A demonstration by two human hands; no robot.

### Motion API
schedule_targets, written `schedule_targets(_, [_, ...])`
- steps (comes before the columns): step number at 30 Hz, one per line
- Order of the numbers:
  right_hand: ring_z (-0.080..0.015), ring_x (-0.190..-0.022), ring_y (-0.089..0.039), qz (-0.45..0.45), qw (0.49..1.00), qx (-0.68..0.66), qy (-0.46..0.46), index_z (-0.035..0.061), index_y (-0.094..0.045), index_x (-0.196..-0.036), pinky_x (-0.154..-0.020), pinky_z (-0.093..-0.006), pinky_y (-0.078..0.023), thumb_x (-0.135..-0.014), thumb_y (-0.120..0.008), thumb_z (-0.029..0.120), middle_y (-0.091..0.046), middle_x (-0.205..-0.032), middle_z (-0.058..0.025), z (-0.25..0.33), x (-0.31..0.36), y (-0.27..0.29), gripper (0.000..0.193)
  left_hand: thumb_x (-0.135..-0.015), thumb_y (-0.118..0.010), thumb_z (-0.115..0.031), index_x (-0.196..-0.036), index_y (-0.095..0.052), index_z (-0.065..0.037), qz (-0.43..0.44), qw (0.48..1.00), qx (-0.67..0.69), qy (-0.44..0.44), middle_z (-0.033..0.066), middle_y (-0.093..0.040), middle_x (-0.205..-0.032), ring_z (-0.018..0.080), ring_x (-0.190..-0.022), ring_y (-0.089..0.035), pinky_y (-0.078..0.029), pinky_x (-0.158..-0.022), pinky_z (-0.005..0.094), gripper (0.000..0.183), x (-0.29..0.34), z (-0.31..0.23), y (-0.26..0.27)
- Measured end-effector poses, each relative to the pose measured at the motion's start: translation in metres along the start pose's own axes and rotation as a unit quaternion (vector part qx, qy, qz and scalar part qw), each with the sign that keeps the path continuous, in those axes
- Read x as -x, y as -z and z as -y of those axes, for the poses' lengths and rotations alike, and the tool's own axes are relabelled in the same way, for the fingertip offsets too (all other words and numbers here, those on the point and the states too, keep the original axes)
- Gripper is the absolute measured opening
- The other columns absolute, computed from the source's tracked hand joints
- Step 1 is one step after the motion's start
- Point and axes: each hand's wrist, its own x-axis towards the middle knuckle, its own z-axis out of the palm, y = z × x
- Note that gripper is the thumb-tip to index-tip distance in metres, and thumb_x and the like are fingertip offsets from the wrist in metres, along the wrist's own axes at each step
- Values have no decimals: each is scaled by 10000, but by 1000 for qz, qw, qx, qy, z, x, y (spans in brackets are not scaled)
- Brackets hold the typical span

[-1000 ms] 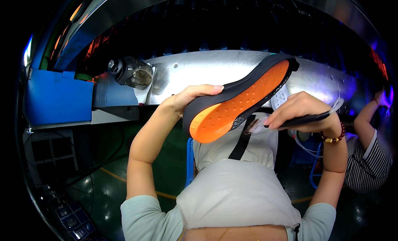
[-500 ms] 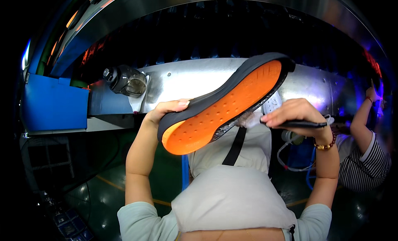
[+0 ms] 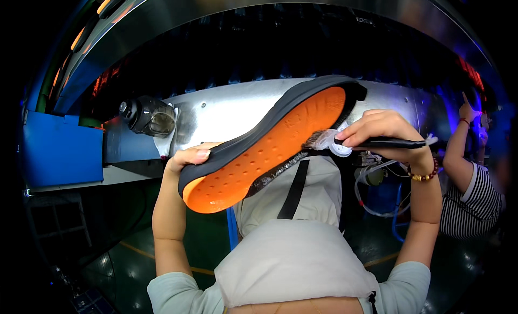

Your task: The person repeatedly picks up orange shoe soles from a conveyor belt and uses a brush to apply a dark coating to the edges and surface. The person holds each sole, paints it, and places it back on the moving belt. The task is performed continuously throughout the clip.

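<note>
My left hand (image 3: 188, 157) grips the heel end of a large shoe sole (image 3: 264, 152), thumb on its dark edge. The sole has a black rim and an orange, dimpled inner face, tilted up to the right over my lap. A wet-looking gloss shows along its lower black edge. My right hand (image 3: 380, 129) pinches a brush (image 3: 396, 143) with a black handle, a clear tube and a white round part near its head. Its bristles touch the sole's lower edge around the middle. The fingers of my left hand beneath the sole are hidden.
A metal bench (image 3: 216, 109) runs behind the sole. On it stands a dark clear bottle (image 3: 151, 117) on a white cloth. A blue box (image 3: 62, 149) is at the left. Clear tubing (image 3: 359, 192) hangs at the right, near a person in a striped top (image 3: 469, 211).
The sole has shifted a little left and down in the view. The brush's head, blurred before, now shows clearly, and its bristles lie further along the edge toward the toe.
</note>
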Motion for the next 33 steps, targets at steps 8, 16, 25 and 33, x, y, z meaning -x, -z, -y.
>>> schedule_targets(8, [-183,-854,-611,-48,974,-210,-68,-5,-605,-989,-769,-259,-479,-687,-640,12,-621,-946,-147,9,-13,-20,304,-834,-406,-199,-1118,-458,92,88,975,202,-38,217,-550,-1050,258,-919,-584,-467,-820,328,410,-19,28,25])
schedule_targets(16, [-41,-519,-513,-207,901,-328,-197,-12,-618,-848,-455,-158,-404,-741,-618,43,-617,-735,-65,-1,-29,-99,121,-852,-350,-228,-1134,-441,47,72,969,220,-89,186,-532,-1091,236,-924,-569,-454,-822,327,404,-57,45,-9])
schedule_targets(25, [-49,-550,-519,-429,875,-107,-198,-16,-615,-873,-502,-158,-410,-755,-597,11,-623,-758,-54,-49,-17,-92,122,-852,-374,-231,-1043,-517,34,-36,958,271,-86,151,-607,-955,205,-825,-619,-503,-734,295,357,-56,65,-10])
schedule_targets(33, [-247,-654,-570,-377,894,209,-121,-46,-593,-910,-608,-293,-453,-656,-678,80,-609,-857,-188,-36,-45,-130,296,-855,-366,-274,-1129,-445,5,-65,966,236,-88,162,-559,-1062,221,-877,-604,-511,-726,295,399,-68,60,-30])
